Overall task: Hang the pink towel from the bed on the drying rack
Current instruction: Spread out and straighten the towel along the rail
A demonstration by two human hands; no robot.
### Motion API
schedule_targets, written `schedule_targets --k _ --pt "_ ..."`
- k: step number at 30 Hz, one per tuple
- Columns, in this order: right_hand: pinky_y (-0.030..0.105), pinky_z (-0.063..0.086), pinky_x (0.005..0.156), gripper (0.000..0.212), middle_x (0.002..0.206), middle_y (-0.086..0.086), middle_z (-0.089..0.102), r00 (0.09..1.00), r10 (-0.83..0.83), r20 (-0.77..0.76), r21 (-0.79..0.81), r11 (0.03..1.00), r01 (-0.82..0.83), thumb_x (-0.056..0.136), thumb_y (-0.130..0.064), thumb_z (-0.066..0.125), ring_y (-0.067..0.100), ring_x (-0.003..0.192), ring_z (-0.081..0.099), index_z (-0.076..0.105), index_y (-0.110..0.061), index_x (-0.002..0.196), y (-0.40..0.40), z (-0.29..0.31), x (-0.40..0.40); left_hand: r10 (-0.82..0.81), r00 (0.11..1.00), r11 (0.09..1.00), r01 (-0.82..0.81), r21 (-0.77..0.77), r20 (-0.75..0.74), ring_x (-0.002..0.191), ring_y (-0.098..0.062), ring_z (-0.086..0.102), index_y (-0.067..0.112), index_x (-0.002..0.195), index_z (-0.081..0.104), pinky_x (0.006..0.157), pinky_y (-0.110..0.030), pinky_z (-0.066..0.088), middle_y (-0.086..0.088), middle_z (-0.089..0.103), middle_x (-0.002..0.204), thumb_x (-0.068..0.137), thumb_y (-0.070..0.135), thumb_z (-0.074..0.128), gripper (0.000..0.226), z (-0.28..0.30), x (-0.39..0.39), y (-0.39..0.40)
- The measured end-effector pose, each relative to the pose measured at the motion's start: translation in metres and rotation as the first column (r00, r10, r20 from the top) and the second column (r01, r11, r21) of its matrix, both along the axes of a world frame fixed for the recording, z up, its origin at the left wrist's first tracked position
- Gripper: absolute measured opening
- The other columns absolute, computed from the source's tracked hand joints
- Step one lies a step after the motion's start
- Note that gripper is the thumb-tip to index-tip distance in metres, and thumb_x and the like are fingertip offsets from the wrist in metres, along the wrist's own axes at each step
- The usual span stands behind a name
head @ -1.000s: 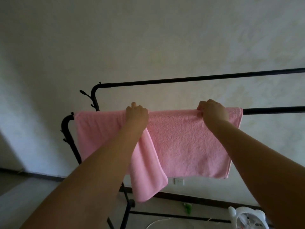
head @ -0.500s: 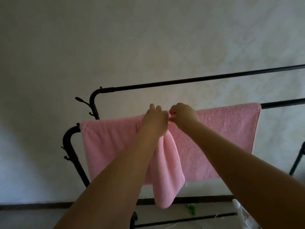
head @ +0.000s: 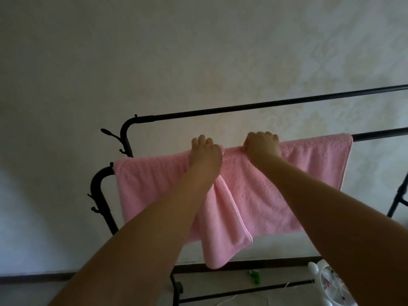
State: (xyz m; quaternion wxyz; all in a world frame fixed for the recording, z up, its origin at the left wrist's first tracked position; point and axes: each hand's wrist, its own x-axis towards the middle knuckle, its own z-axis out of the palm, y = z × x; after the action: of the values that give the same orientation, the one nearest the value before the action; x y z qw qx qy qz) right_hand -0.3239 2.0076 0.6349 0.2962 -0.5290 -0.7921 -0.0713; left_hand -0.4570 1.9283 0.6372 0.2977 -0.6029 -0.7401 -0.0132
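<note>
The pink towel [head: 276,191] hangs over the near rail of the black drying rack [head: 379,136], spread from the rack's left bend almost to the right edge of view. A bunched fold of the towel droops lower in the middle. My left hand [head: 205,155] grips the towel's top edge on the rail, left of centre. My right hand [head: 261,146] grips the same top edge a little to the right, fingers curled over the rail. The rail under the towel is hidden.
A second, higher black rail [head: 265,105] runs behind, close to the pale wall. Hooks [head: 110,133] stick out at the rack's left end. On the floor lie a small green object [head: 255,276] and a white fan [head: 329,283] at the lower right.
My right hand went from the towel's right part to beside my left hand, then the two hands parted a little along the rail. The towel now spreads further to the right.
</note>
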Motion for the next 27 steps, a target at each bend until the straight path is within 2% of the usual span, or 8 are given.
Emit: schedule_targets --k 4,8,11,14,16,19,24,27 --pt "0.039 0.037 0.094 0.023 0.102 0.008 0.067 0.988 -0.153 0.002 -0.047 0.987 0.153 0.096 -0.031 0.052 0.028 0.105 0.057 0.063 -0.012 0.101 0.014 0.003 0.029 0.035 0.999 0.999 -0.035 -0.033 0.011 0.104 -0.024 0.04 0.03 0.116 0.057 0.085 -0.038 0.029 0.0 0.053 0.104 0.077 0.003 0.047 0.048 0.005 -0.007 -0.007" --pt "0.041 0.037 0.098 0.027 0.11 0.013 0.065 0.919 -0.39 -0.055 -0.098 0.918 0.384 0.094 -0.022 0.046 0.029 0.107 0.057 0.061 -0.005 0.109 0.026 0.007 0.057 0.046 0.999 0.999 -0.046 -0.01 0.026 0.101 -0.024 0.041 0.028 0.111 0.058 0.082 -0.038 0.028 0.001 0.051 0.099 0.078 0.006 0.05 0.04 0.007 -0.004 -0.008" --pt "0.044 0.038 0.103 0.032 0.116 0.015 0.062 0.902 -0.431 0.035 -0.116 0.895 0.431 0.093 -0.021 0.046 0.032 0.112 0.056 0.059 -0.004 0.116 0.028 0.014 0.06 -0.008 0.999 1.0 0.009 -0.013 0.04 0.091 -0.023 0.04 0.027 0.113 0.059 0.074 -0.034 0.028 0.001 0.038 0.083 0.08 0.003 0.049 0.043 0.004 -0.004 -0.004" --pt "0.042 0.044 0.099 0.025 0.116 0.012 0.059 0.969 -0.236 0.079 -0.06 0.969 0.241 0.092 -0.018 0.053 0.029 0.109 0.055 0.062 -0.01 0.114 0.02 0.028 0.042 -0.036 0.999 0.999 0.037 -0.02 0.018 0.087 -0.024 0.042 0.029 0.114 0.061 0.07 -0.031 0.03 0.002 0.034 0.079 0.081 0.002 0.049 0.044 0.001 -0.011 -0.003" --pt "0.039 0.048 0.097 0.025 0.117 0.007 0.059 0.997 0.07 0.023 -0.064 0.996 -0.068 0.091 -0.024 0.063 0.024 0.108 0.058 0.064 -0.017 0.115 0.012 0.03 0.021 -0.039 0.999 0.999 0.04 -0.022 0.022 0.09 -0.026 0.044 0.03 0.117 0.061 0.069 -0.031 0.03 0.001 0.038 0.083 0.084 0.008 0.051 0.041 -0.001 -0.016 -0.005" --pt "0.037 0.052 0.096 0.028 0.114 -0.001 0.064 0.927 0.371 -0.052 -0.194 0.907 -0.374 0.085 -0.03 0.071 0.017 0.103 0.063 0.068 -0.021 0.112 -0.009 0.018 -0.015 -0.011 1.0 1.0 0.011 -0.005 0.01 0.095 -0.027 0.045 0.021 0.111 0.063 0.071 -0.031 0.029 -0.003 0.052 0.096 0.092 0.029 0.048 0.025 -0.003 -0.014 -0.004" --pt "0.032 0.054 0.085 0.017 0.099 0.0 0.061 0.942 0.328 -0.068 -0.048 0.942 -0.332 0.084 -0.028 0.073 0.018 0.093 0.062 0.071 -0.019 0.099 -0.012 0.003 -0.029 0.021 0.997 1.0 -0.021 0.005 -0.069 0.101 -0.026 0.046 0.013 0.111 0.057 0.081 -0.032 0.037 -0.006 0.055 0.108 0.092 0.023 0.048 0.024 -0.008 -0.008 -0.006" --pt "0.032 0.054 0.085 0.018 0.099 0.005 0.064 0.951 0.307 0.034 -0.024 0.952 -0.306 0.089 -0.027 0.067 0.021 0.095 0.063 0.071 -0.015 0.101 -0.006 0.006 -0.024 0.041 0.996 0.999 -0.04 0.02 -0.078 0.104 -0.027 0.046 0.012 0.113 0.056 0.082 -0.033 0.037 -0.007 0.055 0.111 0.09 0.015 0.047 0.026 -0.006 -0.005 -0.01"
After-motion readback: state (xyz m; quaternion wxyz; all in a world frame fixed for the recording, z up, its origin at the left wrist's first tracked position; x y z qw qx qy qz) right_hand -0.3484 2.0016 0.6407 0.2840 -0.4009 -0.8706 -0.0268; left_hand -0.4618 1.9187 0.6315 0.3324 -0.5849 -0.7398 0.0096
